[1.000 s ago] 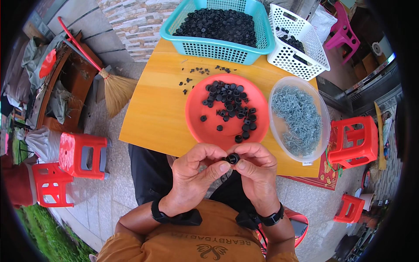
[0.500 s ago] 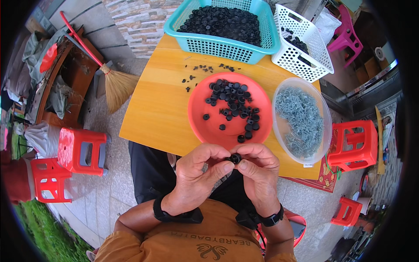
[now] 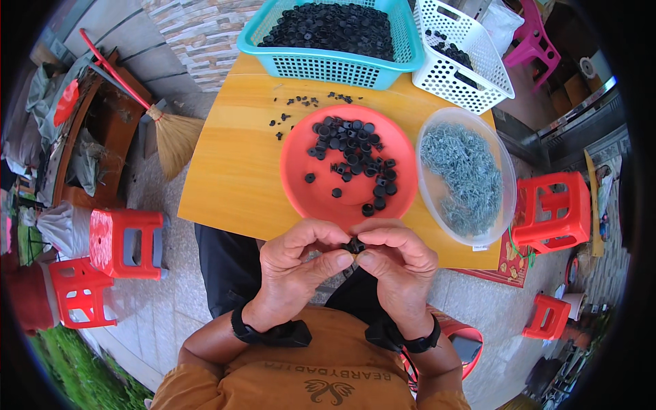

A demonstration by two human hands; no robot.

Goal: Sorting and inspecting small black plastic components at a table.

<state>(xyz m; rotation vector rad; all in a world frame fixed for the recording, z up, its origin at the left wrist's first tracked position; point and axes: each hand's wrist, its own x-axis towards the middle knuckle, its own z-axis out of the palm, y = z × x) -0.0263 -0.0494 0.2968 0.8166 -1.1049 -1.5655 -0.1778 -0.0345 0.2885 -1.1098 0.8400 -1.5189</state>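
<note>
Between the fingertips of both hands is a small black plastic part (image 3: 354,246), partly hidden by the fingers. My left hand (image 3: 298,263) pinches it from the left with thumb and forefinger. From the other side, my right hand (image 3: 396,266) grips the same part with its thumb and fingertips. Both hands are just past the near edge of the table, above my lap. Right beyond them lies a round red plate (image 3: 307,198), on which many round black caps and small fittings (image 3: 354,147) are scattered.
A clear oval tub (image 3: 507,198) of thin metal pieces (image 3: 461,171) sits right of the plate. At the back stand a teal basket (image 3: 321,67) full of black parts and a white basket (image 3: 471,89). Tiny black bits (image 3: 311,101) dot the wooden table (image 3: 225,157). Red stools (image 3: 126,242) flank it.
The hands stay pinched together, and the black part between them has turned a little, with more of it covered. The whole view has shifted slightly.
</note>
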